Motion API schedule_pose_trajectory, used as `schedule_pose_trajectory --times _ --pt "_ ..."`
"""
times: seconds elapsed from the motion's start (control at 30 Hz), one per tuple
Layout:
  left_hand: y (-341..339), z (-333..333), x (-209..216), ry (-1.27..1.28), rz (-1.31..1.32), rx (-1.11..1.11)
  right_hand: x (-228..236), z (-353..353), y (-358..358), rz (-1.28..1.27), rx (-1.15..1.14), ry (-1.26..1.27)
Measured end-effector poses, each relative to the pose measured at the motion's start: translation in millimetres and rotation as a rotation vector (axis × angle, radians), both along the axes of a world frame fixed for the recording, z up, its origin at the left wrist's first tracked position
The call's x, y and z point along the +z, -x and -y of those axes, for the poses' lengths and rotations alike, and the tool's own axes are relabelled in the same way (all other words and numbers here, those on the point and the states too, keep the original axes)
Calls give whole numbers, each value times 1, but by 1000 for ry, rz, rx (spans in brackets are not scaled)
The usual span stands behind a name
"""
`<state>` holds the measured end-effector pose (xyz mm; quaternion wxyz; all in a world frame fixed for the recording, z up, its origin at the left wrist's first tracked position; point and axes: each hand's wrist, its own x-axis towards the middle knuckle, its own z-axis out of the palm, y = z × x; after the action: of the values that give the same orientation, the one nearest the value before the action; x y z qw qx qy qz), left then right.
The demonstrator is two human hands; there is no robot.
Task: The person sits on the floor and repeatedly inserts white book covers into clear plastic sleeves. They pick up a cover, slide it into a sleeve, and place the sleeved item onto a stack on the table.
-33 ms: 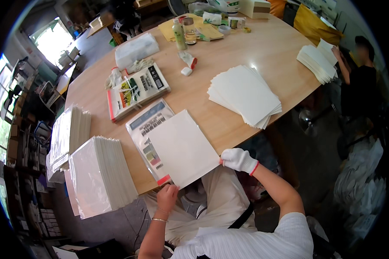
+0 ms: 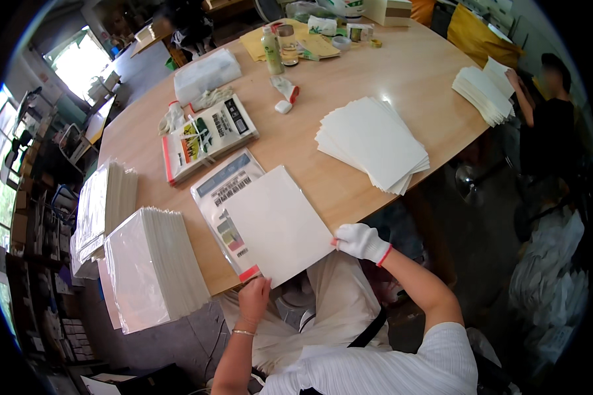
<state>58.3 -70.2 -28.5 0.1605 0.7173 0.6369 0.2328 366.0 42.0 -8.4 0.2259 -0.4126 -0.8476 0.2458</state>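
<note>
A blank white board lies aslant at the table's near edge, its front part jutting toward my lap. Beneath it and showing on its left is a flat printed plastic sleeve with a red strip at its near end. My left hand, bare, with a bracelet at the wrist, is closed at the board's near left corner beside the red strip. In a white glove, my right hand pinches the near right corner. Whether the board is partly inside a sleeve, I cannot tell.
Tall stacks of plastic-wrapped boards stand left. Beyond lie a pack of printed sleeves and loose gloves. A fanned stack of white boards sits right. Bottles stand farther back. Another person handles sheets at far right.
</note>
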Motion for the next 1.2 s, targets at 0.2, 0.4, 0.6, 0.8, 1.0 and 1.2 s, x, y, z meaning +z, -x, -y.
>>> schedule_pose_trajectory --times 0.2,0.4,0.6,0.8,1.0,1.2 --pt "-6 -5 -9 355 538 395 -7 18 29 258 -512 -138" --pt "-24 8 -2 474 1411 578 -18 29 30 -554 -596 687" --pt "-3 3 62 338 941 219 -18 67 44 -666 -229 671" --pt "102 63 181 -67 710 371 36 68 174 -810 42 521" --pt "278 106 155 -131 636 641 111 72 327 -617 368 528" --pt "288 89 114 -123 235 728 100 73 314 -690 378 589"
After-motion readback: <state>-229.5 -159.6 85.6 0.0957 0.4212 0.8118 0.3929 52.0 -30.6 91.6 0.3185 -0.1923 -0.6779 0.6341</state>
